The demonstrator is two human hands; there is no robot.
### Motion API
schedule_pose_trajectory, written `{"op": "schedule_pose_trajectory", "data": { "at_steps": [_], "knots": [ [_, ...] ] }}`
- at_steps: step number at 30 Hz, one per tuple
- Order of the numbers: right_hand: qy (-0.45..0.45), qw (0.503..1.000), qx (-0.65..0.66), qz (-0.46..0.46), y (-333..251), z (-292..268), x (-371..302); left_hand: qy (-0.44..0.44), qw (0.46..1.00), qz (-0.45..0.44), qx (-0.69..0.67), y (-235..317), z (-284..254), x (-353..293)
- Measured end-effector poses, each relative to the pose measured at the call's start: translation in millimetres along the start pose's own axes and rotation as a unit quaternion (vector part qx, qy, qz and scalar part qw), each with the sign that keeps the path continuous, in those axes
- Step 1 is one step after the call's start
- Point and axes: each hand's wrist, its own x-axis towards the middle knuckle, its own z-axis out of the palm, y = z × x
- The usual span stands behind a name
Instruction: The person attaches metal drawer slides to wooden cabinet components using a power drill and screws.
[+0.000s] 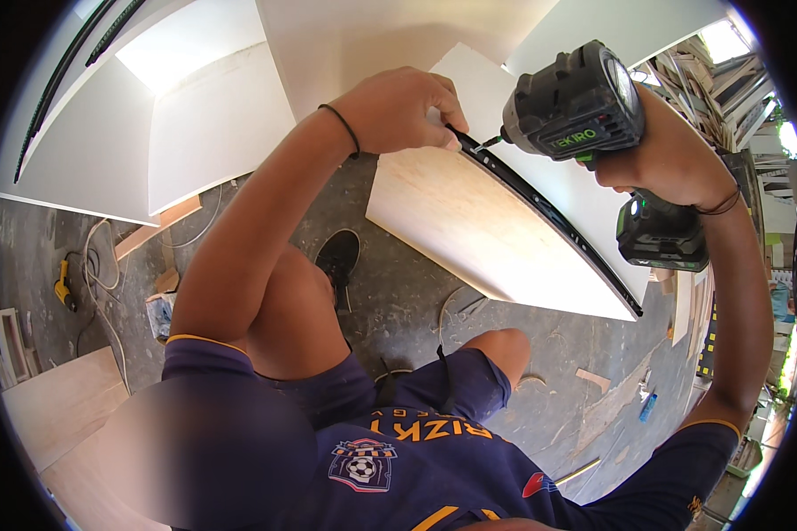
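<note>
My right hand (pixel 662 164) is wrapped round the grip of a black cordless impact driver (pixel 577 99) with green marks and a battery at its base. The driver points left, and its bit meets the upper end of a black metal drawer slide (pixel 551 209). That rail lies along the edge of a pale board (pixel 469 226), which stands tilted before me. At the rail's upper end, the fingers of my left hand (pixel 403 113) are closed on it, close to the bit. Whether a screw sits at the bit is too small to tell.
White cabinet panels (pixel 212 142) stand at the far left, with black rails on one. A yellow power tool (pixel 65 285) and its cable lie on the grey floor (pixel 398 310). Stacked wood strips (pixel 700 97) fill the right side. A blue object (pixel 649 407) lies at lower right.
</note>
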Motion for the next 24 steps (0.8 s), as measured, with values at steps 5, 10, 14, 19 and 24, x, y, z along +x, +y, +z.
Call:
{"op": "schedule_pose_trajectory", "data": {
  "at_steps": [5, 10, 14, 19, 24],
  "knots": [
    [-0.027, 1.000, -0.001, -0.009, 3.7, -2.2, 3.7, 0.005, 1.000, 0.001, 0.006, 0.9, 1.2, 1.0],
    [-0.039, 0.999, -0.009, 0.000, -17.6, -4.4, 5.5, 0.006, 1.000, 0.001, -0.001, -1.4, 1.8, 0.4],
    [-0.031, 0.999, -0.030, -0.003, -22.1, -7.3, 7.0, 0.008, 1.000, 0.013, -0.009, -4.0, 1.9, 0.3],
    [-0.036, 0.999, -0.013, 0.022, -24.2, -5.9, 8.6, 0.001, 1.000, 0.009, -0.016, -0.1, 1.0, -1.0],
    [-0.047, 0.999, -0.025, 0.008, -21.4, -7.6, 8.3, -0.002, 1.000, 0.011, -0.004, -0.7, 1.4, 0.2]
  ]
}}
